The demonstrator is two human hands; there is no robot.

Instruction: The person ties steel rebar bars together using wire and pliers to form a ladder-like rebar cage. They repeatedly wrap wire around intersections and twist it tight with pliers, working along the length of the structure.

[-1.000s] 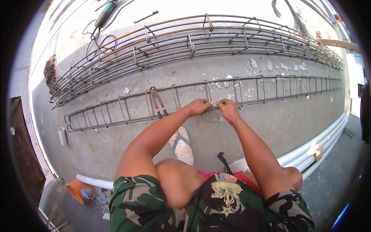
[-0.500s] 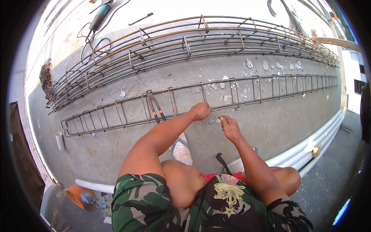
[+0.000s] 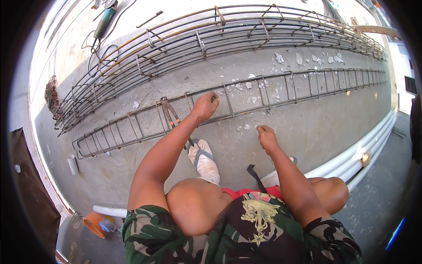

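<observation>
A long, narrow ladder-like rebar frame (image 3: 251, 111) with evenly spaced stirrups lies across the concrete floor in front of me. Over it, close to its far bar, my left hand (image 3: 205, 105) is closed with curled fingers; whatever it may hold is hidden. My right hand (image 3: 267, 139) is pinched closed above the floor on the near side of the frame, apart from the bars. I cannot make out anything between its fingertips. Left of my left hand, end-cutting pincers (image 3: 168, 112) with black and orange handles rest across the frame.
Several stacked rebar cages (image 3: 202, 44) lie beyond the frame. A teal angle grinder (image 3: 105, 22) with its cord is at far left, near a wire bundle (image 3: 52, 99). White pipes (image 3: 338, 165) lie at right. Plaster chips (image 3: 299, 58) litter the floor; an orange container (image 3: 93, 223) sits lower left.
My left hand has moved left and farther away, from the frame's near bar toward its far bar. My right hand has shifted slightly right. The whole view has tilted a little downward.
</observation>
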